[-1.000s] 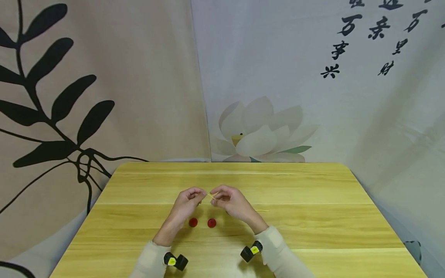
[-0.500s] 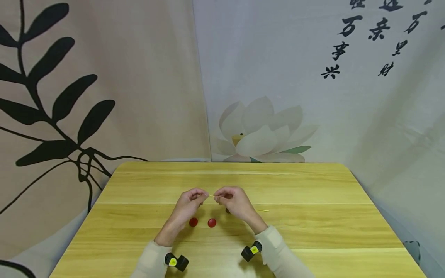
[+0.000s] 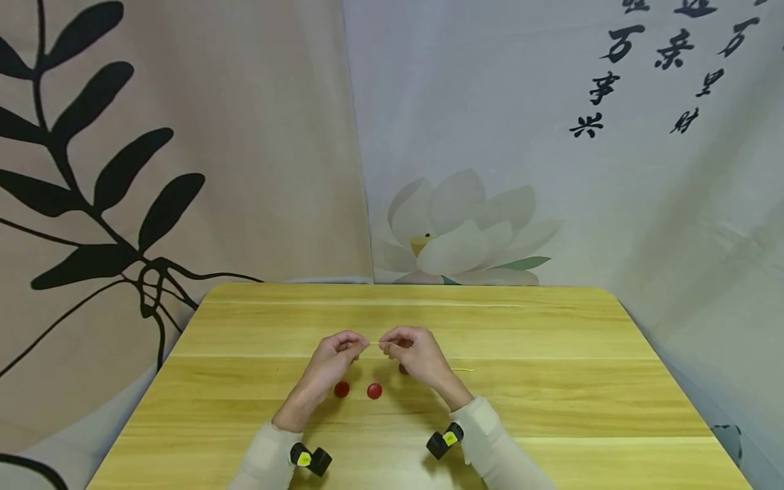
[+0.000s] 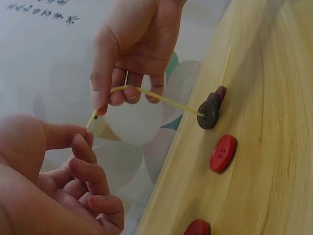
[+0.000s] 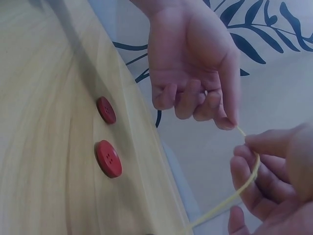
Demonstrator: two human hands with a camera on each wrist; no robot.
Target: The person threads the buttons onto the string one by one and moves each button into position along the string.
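- Over the tabletop (image 3: 551, 395), a short span of yellow cord (image 3: 374, 343) bridges the gap between two hands; take that gap as the clock's centre.
- Toward 9 o'clock, the left hand (image 3: 333, 357) pinches the cord between thumb and forefinger; since none shows beyond the fingertips, this is probably its end.
- Toward 3 o'clock, the right hand (image 3: 419, 354) pinches the same cord near the left hand, with the rest of its fingers loosely bent.
- At 4 o'clock, a dark button (image 4: 209, 115) sits partly behind the right hand; the left wrist view shows the cord running to its face, with a dark red button (image 4: 221, 93) farther back and more cord beyond.
- At 6 and 7 o'clock, the nearer red button (image 3: 375, 390) and the farther-left red button (image 3: 341, 389) lie flat, apart from the cord.
- Judging by its bends, the cord should be light and limp, so it is best pinched close to the tip, where a short length stays straight.
- The buttons look hard, smooth and light; hold them by opposite rims, leaving the holes uncovered.
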